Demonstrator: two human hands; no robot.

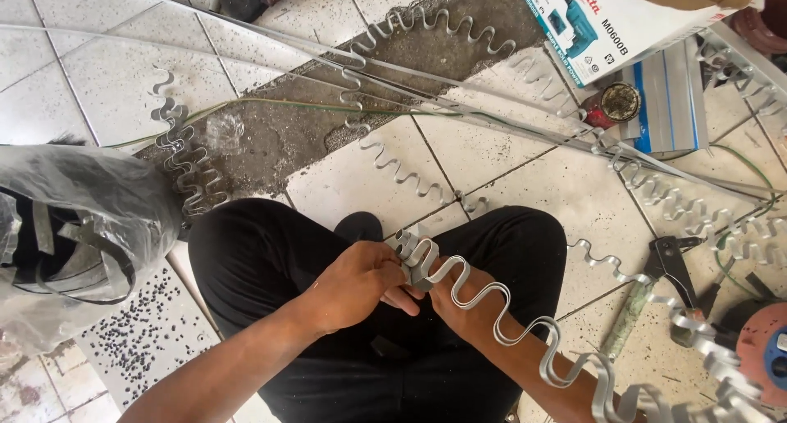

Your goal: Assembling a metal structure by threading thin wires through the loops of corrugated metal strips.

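I sit on a tiled floor in black trousers [262, 251]. Both hands meet over my lap on a long grey metal strip bent into a wavy zigzag [508, 316]. My left hand [361, 279] closes around the strip's near end, where the bends bunch together. My right hand [459, 304] lies under the strip just right of that, fingers curled on it and partly hidden by the metal. The strip runs away to the lower right, off the frame's bottom edge.
More wavy strips [184, 156] and long straight metal bars [459, 87] lie across the floor ahead. A plastic-wrapped roll of metal band [74, 234] stands left. A tool box [623, 21], a rivet tool [672, 263] and a red-blue round object [766, 349] sit at right.
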